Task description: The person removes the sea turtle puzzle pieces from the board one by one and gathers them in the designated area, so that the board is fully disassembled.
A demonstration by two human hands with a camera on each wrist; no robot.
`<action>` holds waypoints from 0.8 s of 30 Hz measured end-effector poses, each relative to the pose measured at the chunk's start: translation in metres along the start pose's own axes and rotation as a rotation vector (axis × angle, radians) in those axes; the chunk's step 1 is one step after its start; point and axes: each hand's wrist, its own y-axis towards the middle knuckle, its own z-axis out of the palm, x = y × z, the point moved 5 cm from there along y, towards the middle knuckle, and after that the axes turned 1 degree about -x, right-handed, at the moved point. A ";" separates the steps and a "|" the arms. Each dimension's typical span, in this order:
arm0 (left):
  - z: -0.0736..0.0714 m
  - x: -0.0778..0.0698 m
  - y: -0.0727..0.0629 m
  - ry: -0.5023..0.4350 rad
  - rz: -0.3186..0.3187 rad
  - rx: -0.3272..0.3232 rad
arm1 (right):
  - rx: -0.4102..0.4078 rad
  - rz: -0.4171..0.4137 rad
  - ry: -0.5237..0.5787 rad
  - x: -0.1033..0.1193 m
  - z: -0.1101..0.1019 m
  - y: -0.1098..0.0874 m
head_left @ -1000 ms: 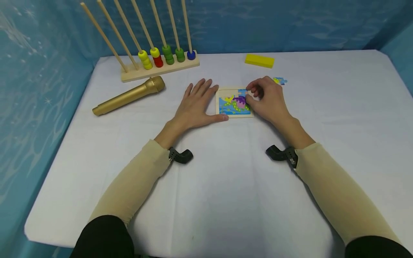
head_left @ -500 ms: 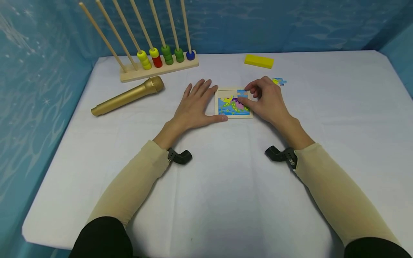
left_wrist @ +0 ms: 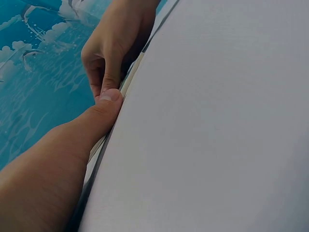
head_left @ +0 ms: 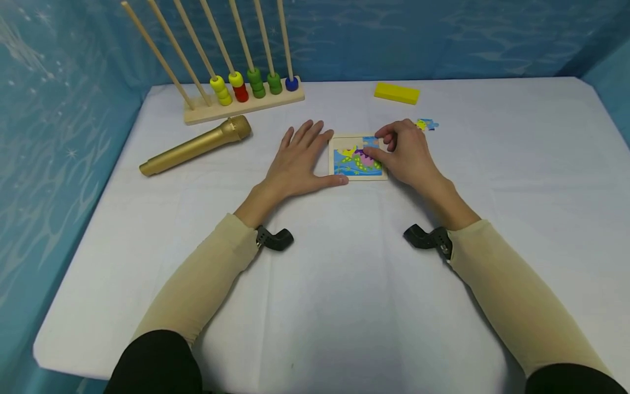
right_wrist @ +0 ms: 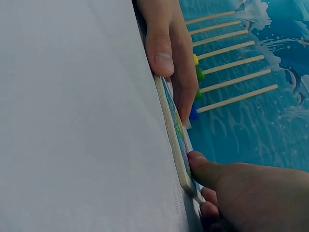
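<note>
A small framed jigsaw puzzle (head_left: 350,164) with a colourful dinosaur picture lies flat on the table; bare wood shows at its upper left. My left hand (head_left: 297,161) spreads its fingers along the left side, index fingertip by the upper left corner and thumb at the near edge. Opposite it, my right hand (head_left: 408,150) holds the puzzle's right side, thumb (right_wrist: 205,169) on the picture and index fingertip at the upper right corner. The remaining right fingers are curled and partly hidden. Beyond that hand lies a loose puzzle piece (head_left: 430,124), blue and yellow.
A yellow block (head_left: 396,93) lies near the table's back edge. At the back left stands a wooden peg abacus (head_left: 211,114) with tall rods and coloured beads. A gold microphone (head_left: 197,146) rests in front of it. Blue patterned cloth (head_left: 443,38) hangs behind the white table.
My right thumb has slid leftward from the puzzle's right edge onto the picture, where it has stayed for the last half second. My left hand keeps its place.
</note>
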 end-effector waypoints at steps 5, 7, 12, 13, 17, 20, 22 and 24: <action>0.000 0.003 -0.001 0.009 -0.005 0.000 | 0.035 -0.002 0.026 -0.001 0.001 0.002; -0.001 0.004 -0.001 0.010 -0.005 -0.003 | 0.036 -0.016 0.034 -0.001 0.002 0.003; -0.001 0.004 -0.002 -0.004 -0.003 -0.009 | -0.008 -0.053 0.007 0.000 0.001 0.003; -0.001 0.004 -0.002 -0.005 -0.003 -0.008 | -0.022 -0.061 -0.003 0.001 0.000 0.003; 0.000 0.003 -0.002 -0.005 -0.002 0.000 | -0.065 -0.082 -0.047 0.006 -0.001 0.000; 0.001 0.002 -0.001 0.000 -0.001 0.001 | -0.084 -0.071 -0.077 0.009 0.000 -0.002; 0.001 0.002 0.000 0.008 0.000 0.000 | -0.093 -0.054 -0.093 0.010 0.000 -0.003; 0.001 0.002 0.001 0.013 0.002 -0.002 | -0.107 -0.040 -0.097 0.011 0.001 -0.004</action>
